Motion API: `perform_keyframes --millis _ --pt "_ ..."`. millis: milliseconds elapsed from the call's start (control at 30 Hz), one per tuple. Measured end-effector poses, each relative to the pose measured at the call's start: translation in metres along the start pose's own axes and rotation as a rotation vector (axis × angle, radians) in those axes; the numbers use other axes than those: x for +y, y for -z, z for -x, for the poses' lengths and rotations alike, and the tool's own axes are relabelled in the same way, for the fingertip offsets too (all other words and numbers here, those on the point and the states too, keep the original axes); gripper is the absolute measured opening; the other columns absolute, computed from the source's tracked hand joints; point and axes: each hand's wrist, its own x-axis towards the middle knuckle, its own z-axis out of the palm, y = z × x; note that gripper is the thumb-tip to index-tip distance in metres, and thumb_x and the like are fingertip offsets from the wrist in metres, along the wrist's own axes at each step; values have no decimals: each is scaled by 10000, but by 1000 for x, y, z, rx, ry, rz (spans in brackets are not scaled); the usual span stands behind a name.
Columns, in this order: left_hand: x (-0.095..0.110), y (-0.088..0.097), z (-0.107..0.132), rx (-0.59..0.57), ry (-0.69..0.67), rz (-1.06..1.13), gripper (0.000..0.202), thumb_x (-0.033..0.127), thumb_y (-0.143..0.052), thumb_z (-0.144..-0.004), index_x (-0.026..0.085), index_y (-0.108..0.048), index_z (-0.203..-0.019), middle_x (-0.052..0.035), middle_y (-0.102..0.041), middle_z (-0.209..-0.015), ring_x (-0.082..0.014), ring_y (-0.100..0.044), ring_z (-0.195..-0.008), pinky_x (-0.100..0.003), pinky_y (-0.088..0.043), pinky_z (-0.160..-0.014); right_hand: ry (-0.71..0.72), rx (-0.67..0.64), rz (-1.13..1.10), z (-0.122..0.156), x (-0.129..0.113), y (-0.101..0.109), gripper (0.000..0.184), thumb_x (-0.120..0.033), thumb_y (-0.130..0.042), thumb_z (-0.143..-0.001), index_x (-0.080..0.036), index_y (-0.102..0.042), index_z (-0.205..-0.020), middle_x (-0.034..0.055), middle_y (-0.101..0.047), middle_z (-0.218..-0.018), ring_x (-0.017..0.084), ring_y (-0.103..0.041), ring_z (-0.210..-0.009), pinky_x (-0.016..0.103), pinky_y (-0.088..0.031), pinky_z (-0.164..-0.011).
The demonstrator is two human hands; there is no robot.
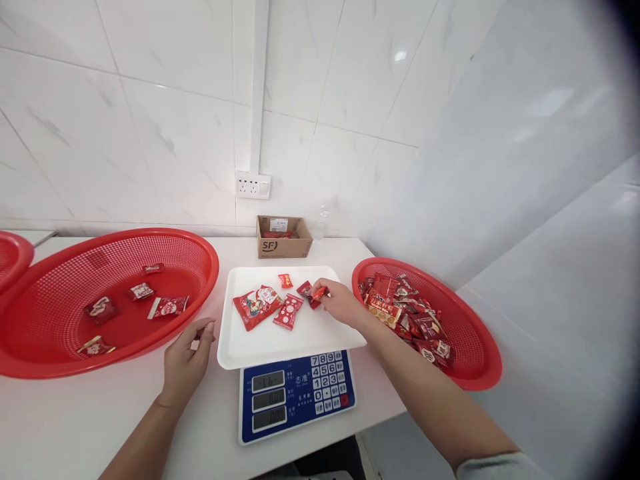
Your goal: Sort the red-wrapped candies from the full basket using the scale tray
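My right hand [340, 303] is over the right part of the white scale tray [280, 350], its fingers pinching a small red wrapped candy [319, 293]. Just beside those fingertips is a dark red wrapped candy [304, 289]. On the tray lie a large red snack packet [257, 307], a red dotted packet [288, 311] and a small orange-red candy [285, 281]. Left of the tray, my left hand [187, 357] is closed near the tray's edge, fingers curled; a reddish bit shows at the fingertips, too small to name.
A red basket [213, 267] with several packets stands left, another basket edge [20, 257] beyond it. At right is a red basket [480, 347] holding many wrapped snacks. Behind the tray sits a cardboard box [293, 249]; in front is the scale's blue keypad panel [300, 417].
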Motion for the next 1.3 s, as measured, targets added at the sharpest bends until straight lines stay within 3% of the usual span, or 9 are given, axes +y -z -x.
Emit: perform_keyframes --millis 100,233,433,600,733,867,967,1133,1300 --pt "-2 0 0 1 -8 4 306 454 -492 -803 190 -640 -851 -2 -653 -637 -139 -616 -589 -204 -471 -501 30 36 -6 -11 2 -1 214 -56 -385 -695 -209 -533 -722 2 -650 -834 123 -574 -714 247 -446 -657" --pt "-2 0 0 -12 -14 9 299 455 -485 -808 198 -634 -844 -6 -666 -659 -143 -625 -601 -212 -481 -519 76 -26 -16 -15 -5 -7 236 -33 -377 -685 -207 -531 -725 -11 -639 -746 107 -545 -592 223 -431 -565" --pt "-4 0 0 -26 -18 8 299 456 -484 -812 202 -638 -852 -8 -671 -672 -144 -629 -608 -209 -479 -511 223 -132 36 -3 -25 -17 276 2 -391 -700 -207 -566 -738 -6 -656 -841 131 -584 -791 261 -433 -722" --pt "-2 0 0 -15 -13 9 296 450 -487 -809 198 -636 -850 0 -654 -638 -140 -621 -590 -205 -469 -495 264 -191 115 2 -33 -19 275 12 -414 -686 -205 -580 -719 -2 -642 -769 149 -581 -739 273 -422 -680" --pt "-1 0 0 -35 -22 31 282 444 -490 -809 202 -633 -839 -8 -680 -685 -141 -636 -610 -204 -478 -507 313 -198 110 -2 -44 -20 316 55 -384 -668 -204 -555 -726 25 -648 -962 165 -589 -958 307 -437 -801" --pt "-2 0 0 -28 -8 38 291 447 -498 -804 195 -635 -854 -9 -678 -684 -142 -636 -609 -210 -486 -527 379 -257 118 -12 -55 -31 323 80 -407 -646 -211 -534 -710 23 -605 -1160 163 -505 -1155 329 -383 -946" --pt "-1 0 -1 -18 -3 43 295 449 -496 -802 191 -633 -844 -6 -666 -669 -140 -630 -594 -216 -496 -547 357 -218 135 -27 -53 -39 287 63 -423 -656 -209 -507 -694 45 -604 -1135 189 -473 -1184 359 -369 -965" --pt "-1 0 -1 -17 -2 46 297 450 -494 -800 189 -630 -845 -9 -669 -690 -134 -625 -594 -213 -497 -548 241 -155 148 -47 -37 -38 237 17 -411 -690 -202 -503 -692 50 -653 -926 208 -592 -939 371 -444 -824" --pt "-3 0 -1 -15 13 38 302 449 -489 -802 190 -635 -857 0 -649 -654 -134 -616 -598 -206 -487 -535 210 -88 88 -27 -25 -15 250 -15 -397 -735 -204 -557 -773 42 -639 -1103 165 -583 -1025 310 -442 -860"
